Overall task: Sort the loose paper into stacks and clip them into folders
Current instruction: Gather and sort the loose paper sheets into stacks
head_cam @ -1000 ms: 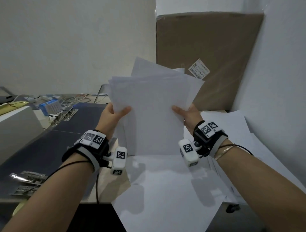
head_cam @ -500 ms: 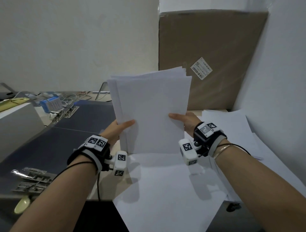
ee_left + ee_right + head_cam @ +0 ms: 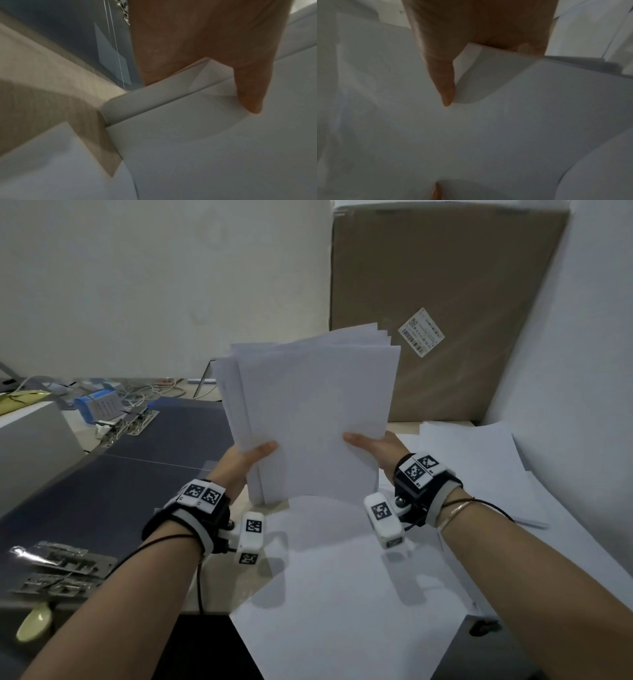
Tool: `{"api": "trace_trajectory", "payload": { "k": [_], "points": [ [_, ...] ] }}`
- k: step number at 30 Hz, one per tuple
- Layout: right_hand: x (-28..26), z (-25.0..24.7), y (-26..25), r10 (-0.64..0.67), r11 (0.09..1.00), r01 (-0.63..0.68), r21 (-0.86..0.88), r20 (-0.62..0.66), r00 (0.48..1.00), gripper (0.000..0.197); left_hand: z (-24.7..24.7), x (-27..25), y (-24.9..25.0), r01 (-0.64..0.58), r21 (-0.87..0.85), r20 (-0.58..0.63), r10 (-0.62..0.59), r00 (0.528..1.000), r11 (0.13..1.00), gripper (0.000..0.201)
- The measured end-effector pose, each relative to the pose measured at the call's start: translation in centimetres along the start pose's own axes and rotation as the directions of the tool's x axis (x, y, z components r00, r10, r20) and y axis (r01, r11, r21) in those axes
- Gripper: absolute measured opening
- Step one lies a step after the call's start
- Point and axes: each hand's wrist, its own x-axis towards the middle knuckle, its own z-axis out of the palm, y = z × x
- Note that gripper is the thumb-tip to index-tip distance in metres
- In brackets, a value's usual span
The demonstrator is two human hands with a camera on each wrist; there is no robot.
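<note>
I hold a stack of white paper (image 3: pixel 315 412) upright, its bottom edge on the loose sheets (image 3: pixel 342 577) lying on the table. My left hand (image 3: pixel 245 457) grips the stack's lower left side, thumb in front, fingers hidden behind. My right hand (image 3: pixel 375 445) grips the lower right side the same way. The top edges of the sheets are nearly level, slightly fanned. In the left wrist view my left thumb (image 3: pixel 250 94) presses on the stack (image 3: pixel 205 135). The right wrist view has my right thumb (image 3: pixel 445 83) pressing on the front sheet (image 3: pixel 505 121). An open dark folder (image 3: pixel 130 470) lies to the left.
Metal clip mechanisms (image 3: pixel 58 568) sit on the folder's near edge, and another (image 3: pixel 126 426) at its far end. More paper (image 3: pixel 479 467) is piled at the right. A large cardboard box (image 3: pixel 445 285) stands behind, against the wall. A blue box (image 3: pixel 97 405) and cables lie at far left.
The stack was fanned and uneven with sheets sticking up; it has come down onto the table and its sheets have squared up. Both hands slid lower along its sides.
</note>
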Motion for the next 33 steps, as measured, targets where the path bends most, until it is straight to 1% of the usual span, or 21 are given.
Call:
{"api": "trace_trajectory", "payload": {
  "k": [1, 2, 4, 5, 6, 8, 9, 12, 13, 14, 16, 18, 20, 22, 24, 25, 26, 28, 29, 31, 33],
  "points": [
    [0.1, 0.0, -0.1, 0.016, 1.0, -0.016, 0.014, -0.003, 1.0, 0.068, 0.1, 0.1, 0.2, -0.009, -0.001, 0.017, 0.009, 1.0, 1.0, 0.054],
    [0.4, 0.1, -0.2, 0.006, 0.999, -0.006, 0.031, -0.004, 1.0, 0.068, 0.2, 0.3, 0.4, -0.016, 0.006, 0.041, 0.016, 0.999, 1.0, 0.047],
    [0.7, 0.5, -0.3, -0.029, 0.998, 0.029, 0.048, 0.008, 1.0, 0.058, 0.7, 0.5, 0.9, -0.034, 0.044, 0.104, 0.029, 0.994, 0.998, 0.038],
    [0.9, 0.7, -0.3, -0.056, 0.997, 0.055, 0.055, 0.007, 0.998, 0.058, 0.9, 0.7, 1.0, -0.045, 0.063, 0.121, 0.037, 0.992, 0.997, 0.034],
    [1.1, 0.9, -0.2, -0.087, 0.994, 0.087, 0.068, -0.006, 0.996, 0.063, 1.0, 0.9, 0.9, -0.052, 0.072, 0.123, 0.043, 0.991, 0.996, 0.033],
    [1.6, 0.8, 0.2, -0.115, 0.986, 0.119, 0.113, -0.045, 0.992, 0.075, 0.7, 1.4, 0.6, -0.059, 0.05, 0.077, 0.055, 0.996, 0.997, 0.034],
    [1.7, 0.5, 0.2, -0.104, 0.986, 0.11, 0.124, -0.056, 0.993, 0.074, 0.4, 1.6, 0.5, -0.069, 0.031, 0.035, 0.068, 0.997, 0.997, 0.038],
    [2.1, 0.0, 0.4, -0.05, 0.999, 0.05, 0.022, 0.004, 0.999, 0.051, -0.2, 2.3, 0.0, -0.108, 0.018, -0.076, 0.109, 0.991, 0.994, 0.057],
    [2.1, 0.0, 0.5, -0.036, 0.999, 0.037, -0.004, 0.032, 0.999, 0.047, -0.1, 2.6, 0.0, -0.116, 0.021, -0.092, 0.118, 0.989, 0.993, 0.064],
    [2.2, 0.1, 0.4, -0.029, 1.0, 0.03, -0.008, 0.047, 0.998, 0.049, 0.2, 2.9, 0.1, -0.128, 0.029, -0.101, 0.13, 0.986, 0.991, 0.069],
    [2.6, 0.3, 0.4, -0.035, 0.999, 0.033, 0.037, 0.04, 0.999, 0.055, 0.6, 3.4, 0.5, -0.161, 0.053, -0.122, 0.166, 0.978, 0.986, 0.068],
    [3.1, 0.3, 0.7, -0.053, 0.997, 0.053, 0.056, -0.008, 0.999, 0.051, 0.7, 3.9, 0.8, -0.18, 0.058, -0.145, 0.186, 0.972, 0.982, 0.061],
    [3.6, 0.2, 1.5, -0.049, 0.998, 0.048, -0.032, -0.036, 0.998, 0.056, 0.4, 4.2, 0.4, -0.16, 0.052, -0.116, 0.165, 0.979, 0.986, 0.057],
    [3.8, 0.1, 2.4, -0.005, 0.987, 0.0, -0.163, -0.026, 1.0, 0.061, 0.3, 4.1, -0.6, -0.113, 0.08, -0.051, 0.117, 0.992, 0.99, 0.06],
    [4.0, -0.1, 2.8, 0.037, 0.959, -0.038, -0.28, -0.01, 0.999, 0.061, 0.4, 4.3, -1.5, -0.052, 0.136, -0.075, 0.062, 0.995, 0.989, 0.062],
    [4.0, -0.3, 2.7, 0.055, 0.945, -0.051, -0.325, 0.003, 0.999, 0.058, 0.7, 4.4, -1.6, -0.027, 0.156, -0.112, 0.045, 0.993, 0.987, 0.055],
    [3.8, -0.5, 2.5, 0.068, 0.935, -0.056, -0.349, 0.022, 0.997, 0.054, 1.0, 4.6, -1.6, -0.013, 0.17, -0.154, 0.039, 0.987, 0.985, 0.043],
    [3.4, -0.8, 1.8, 0.058, 0.94, -0.043, -0.339, 0.033, 0.998, 0.041, 1.7, 4.8, -0.8, -0.002, 0.192, -0.212, 0.043, 0.976, 0.981, 0.016],
    [3.1, -0.9, 1.4, 0.037, 0.945, -0.029, -0.324, 0.016, 0.999, 0.035, 2.1, 4.8, -0.2, 0.001, 0.194, -0.223, 0.043, 0.974, 0.981, 0.009],
    [2.3, -1.0, 0.7, -0.022, 0.951, 0.01, -0.308, -0.038, 0.999, 0.028, 2.5, 4.3, 0.8, 0.01, 0.184, -0.215, 0.031, 0.976, 0.983, 0.013],
    [0.9, -1.1, -0.2, -0.064, 0.955, 0.033, -0.294, -0.095, 0.993, 0.029, 2.8, 3.4, 1.6, 0.031, 0.172, -0.182, 0.001, 0.983, 0.985, 0.032]
  ]
}}
